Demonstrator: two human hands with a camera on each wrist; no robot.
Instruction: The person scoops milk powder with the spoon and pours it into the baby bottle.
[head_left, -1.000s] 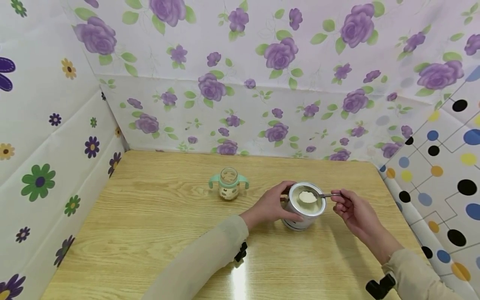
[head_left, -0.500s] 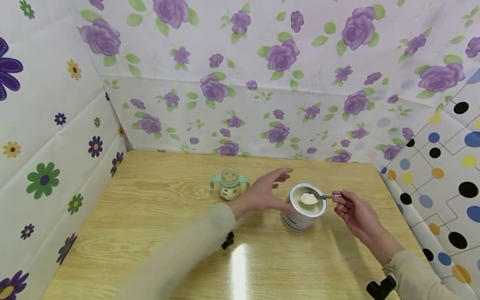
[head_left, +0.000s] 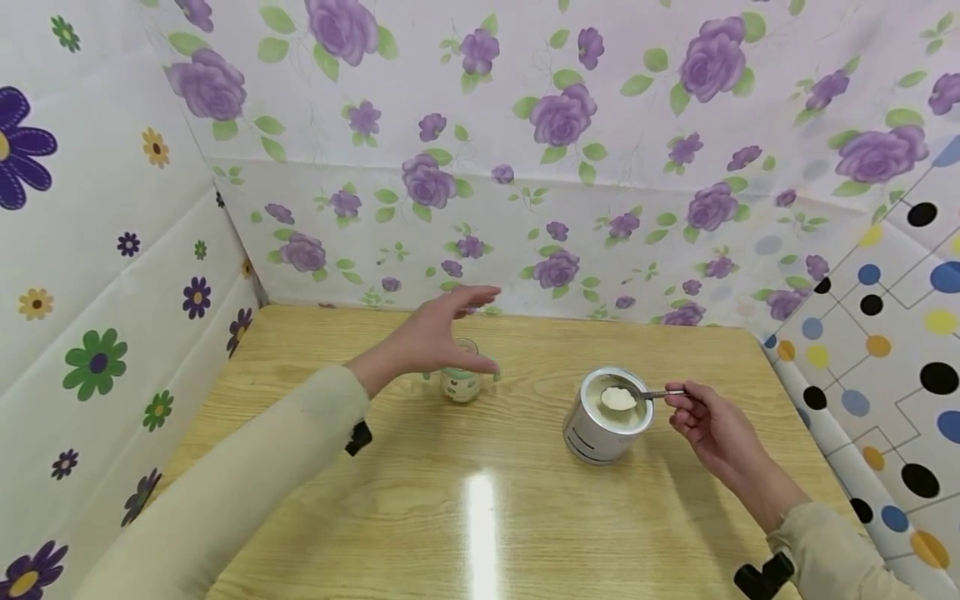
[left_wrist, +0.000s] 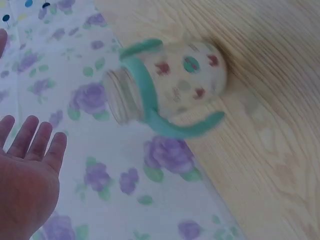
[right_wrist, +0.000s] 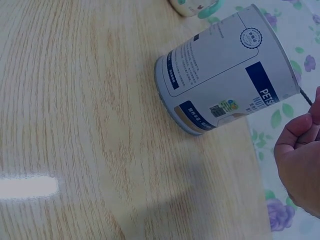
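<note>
The wooden table [head_left: 390,500] carries a white powder tin [head_left: 600,429] at right of centre and a small baby bottle [head_left: 461,383] with green handles further back. The left hand [head_left: 431,337] hovers over the bottle, its grip wide open and holding nothing. The right hand [head_left: 708,425] pinches a spoon [head_left: 637,395] heaped with white powder over the tin's open mouth.

The left hand [head_left: 438,333] is held above the small green-handled baby bottle [head_left: 460,377], fingers straight and spread, palm down, nothing gripped. The beige-sleeved left forearm is extended toward that bottle. The right hand [head_left: 705,421] is kept well to the bottle's right, fingers curled, a thin metal spoon handle [head_left: 660,392] pinched between fingertips and thumb.
</note>
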